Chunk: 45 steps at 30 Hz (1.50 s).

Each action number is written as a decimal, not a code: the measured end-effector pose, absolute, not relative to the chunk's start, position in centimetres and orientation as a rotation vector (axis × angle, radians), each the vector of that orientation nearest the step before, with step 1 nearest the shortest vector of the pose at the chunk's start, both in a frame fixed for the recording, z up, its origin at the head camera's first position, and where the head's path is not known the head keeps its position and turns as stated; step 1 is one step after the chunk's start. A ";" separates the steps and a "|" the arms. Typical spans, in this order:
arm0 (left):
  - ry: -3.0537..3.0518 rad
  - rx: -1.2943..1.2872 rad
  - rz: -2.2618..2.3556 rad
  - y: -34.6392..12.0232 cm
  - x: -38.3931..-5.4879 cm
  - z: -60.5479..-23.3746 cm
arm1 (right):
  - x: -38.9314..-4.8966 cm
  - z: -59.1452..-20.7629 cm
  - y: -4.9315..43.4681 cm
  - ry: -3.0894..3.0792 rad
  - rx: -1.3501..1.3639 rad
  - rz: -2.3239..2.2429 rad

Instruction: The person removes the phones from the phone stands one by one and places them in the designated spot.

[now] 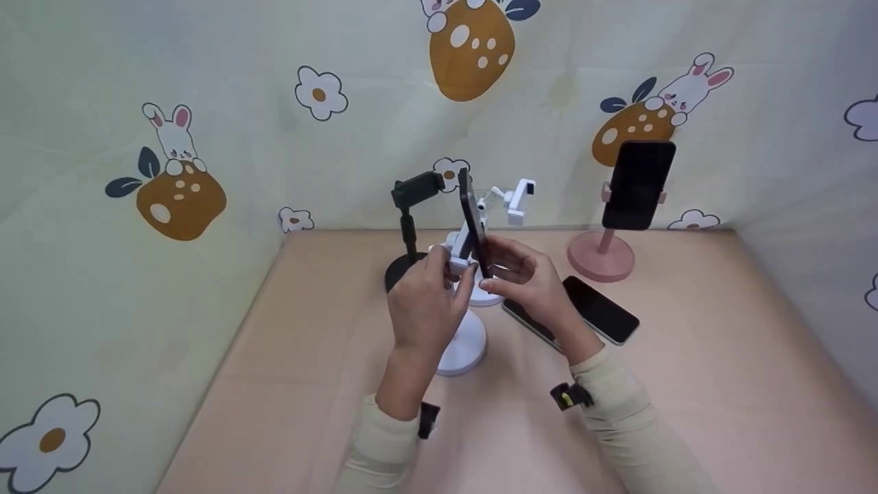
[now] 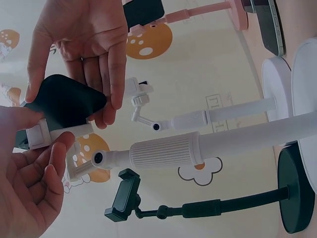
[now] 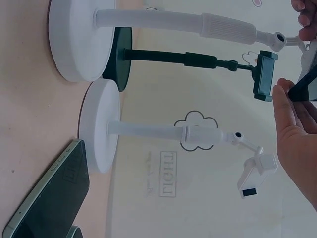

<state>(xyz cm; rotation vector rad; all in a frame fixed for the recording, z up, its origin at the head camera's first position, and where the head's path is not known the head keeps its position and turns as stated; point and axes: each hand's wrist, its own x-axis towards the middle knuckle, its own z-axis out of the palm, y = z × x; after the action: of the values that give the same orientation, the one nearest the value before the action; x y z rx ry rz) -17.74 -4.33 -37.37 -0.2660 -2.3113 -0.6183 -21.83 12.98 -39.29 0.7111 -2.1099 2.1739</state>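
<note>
Clock taken with the phone in my grasp at centre, head view. My left hand [image 1: 425, 302] is pinching the white clamp [image 2: 38, 135] at the top of the front white stand [image 2: 166, 151], fingers bent around it. My right hand [image 1: 535, 281] is holding the phone [image 1: 472, 209] by its lower part, fingers half open, thumb on one side, fingertips on the other. The phone is standing nearly upright, edge-on to me, and is lying close against the clamp; whether it is seated in there I cannot tell.

The front stand's round base is resting on the counter [image 1: 309, 343] at six o'clock, under my hands. The rear white stand [image 3: 153, 130] is standing just behind, its clamp showing at two o'clock. The dark stand [image 1: 409, 233] is standing at nine o'clock, its clamp holding nothing. Farther off, between two and three o'clock, the pink stand [image 1: 601, 256] is carrying a second phone [image 1: 639, 185], screen dark. Toward four o'clock two more phones are lying on the counter: the farther phone [image 1: 603, 312] in plain sight, the nearer phone [image 1: 531, 322] partly hiding beneath my right wrist.
</note>
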 end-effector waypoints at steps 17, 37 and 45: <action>-2.320 -0.266 -0.655 -4.4 -17.8 -38.1 | -21.2 -39.5 14.5 -2.164 0.635 2.102; -2.294 -0.301 -0.677 -5.3 -17.8 -38.9 | -20.8 -40.2 16.9 -2.261 0.518 2.024; -2.301 -0.275 -0.700 -5.7 -17.9 -39.3 | -20.6 -40.4 17.8 -2.268 0.506 2.017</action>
<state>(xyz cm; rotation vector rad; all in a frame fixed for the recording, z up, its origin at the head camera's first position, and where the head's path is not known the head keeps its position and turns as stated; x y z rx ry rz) -17.85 -5.70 -39.33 -0.2751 -2.3007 -0.6999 -20.63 17.83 -40.43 0.5064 -2.2676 2.0175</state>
